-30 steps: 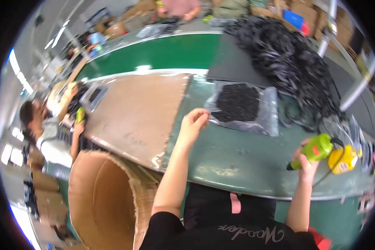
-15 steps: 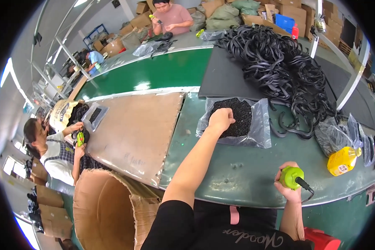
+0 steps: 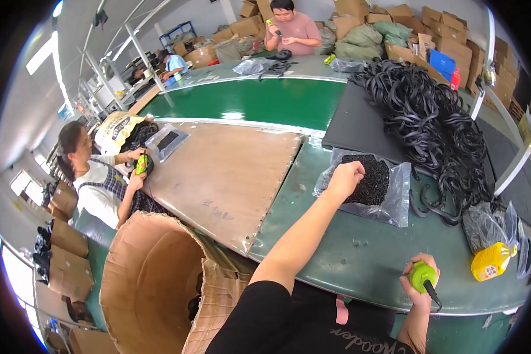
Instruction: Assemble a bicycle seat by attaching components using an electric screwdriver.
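My left hand point(image 3: 345, 180) is over a heap of small black pieces point(image 3: 371, 183), thumb and fingers pinched together. Whatever sits between the fingertips is too small to make out. Under the heap lies a clear plastic bag point(image 3: 400, 197), flat on the green table. At the table's near edge, my right hand point(image 3: 409, 282) is wrapped round a bright green corded hand tool point(image 3: 422, 274), its black cable point(image 3: 432, 290) hanging toward me. Behind the bag, loose curled black strips point(image 3: 436, 197) trail from a large pile.
The black strip pile point(image 3: 419, 106) covers a dark mat at the far right. A yellow bottle point(image 3: 491, 262) and plastic bags point(image 3: 484, 229) stand at right. An open cardboard drum point(image 3: 153, 283) is at my left. Co-workers with green tools sit left point(image 3: 103, 186) and across point(image 3: 292, 32).
My view has turned, so the whole scene sits further right and lower. My left hand stays over the heap, fingers pinched. The green tool remains in my right hand.
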`<state>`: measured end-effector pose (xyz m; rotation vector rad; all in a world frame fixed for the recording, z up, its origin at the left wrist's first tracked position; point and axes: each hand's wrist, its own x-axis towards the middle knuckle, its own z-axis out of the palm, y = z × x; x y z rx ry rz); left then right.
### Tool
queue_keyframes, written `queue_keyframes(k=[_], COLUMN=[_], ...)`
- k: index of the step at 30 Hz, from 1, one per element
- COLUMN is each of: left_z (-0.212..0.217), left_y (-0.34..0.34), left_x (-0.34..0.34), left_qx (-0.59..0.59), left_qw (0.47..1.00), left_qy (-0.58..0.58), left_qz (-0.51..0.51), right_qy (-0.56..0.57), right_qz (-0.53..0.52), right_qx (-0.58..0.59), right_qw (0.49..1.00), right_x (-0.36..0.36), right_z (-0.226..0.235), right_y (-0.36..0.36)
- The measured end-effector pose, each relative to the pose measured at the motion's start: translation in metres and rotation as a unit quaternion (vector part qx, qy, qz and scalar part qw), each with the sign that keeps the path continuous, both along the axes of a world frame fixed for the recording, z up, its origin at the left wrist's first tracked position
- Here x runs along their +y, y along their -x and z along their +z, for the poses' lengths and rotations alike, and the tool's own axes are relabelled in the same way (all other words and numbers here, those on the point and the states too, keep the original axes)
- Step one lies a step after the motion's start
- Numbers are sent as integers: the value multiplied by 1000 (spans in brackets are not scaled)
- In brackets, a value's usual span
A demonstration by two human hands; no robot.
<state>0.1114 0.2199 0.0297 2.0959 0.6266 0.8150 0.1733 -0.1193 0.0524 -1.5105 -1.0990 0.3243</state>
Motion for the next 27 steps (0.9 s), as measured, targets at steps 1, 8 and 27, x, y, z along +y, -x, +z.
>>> queue_keyframes(k=[1, 8, 27], left_z=[11, 12, 26], left_y=[4, 90, 96], left_x=[-11, -120, -206], left_qx=[-32, -104, -272], left_qw=[992, 885, 860], left_qy=[120, 408, 374], left_qz=[-32, -200, -217], right_qy=[-2, -143, -447], right_qz=[-1, -100, 240], right_qx=[-3, 150, 314], right_qw=[1000, 973, 802], right_x=[-5, -15, 13], right_z=[-1, 10, 94], right_y=[-1, -19, -11])
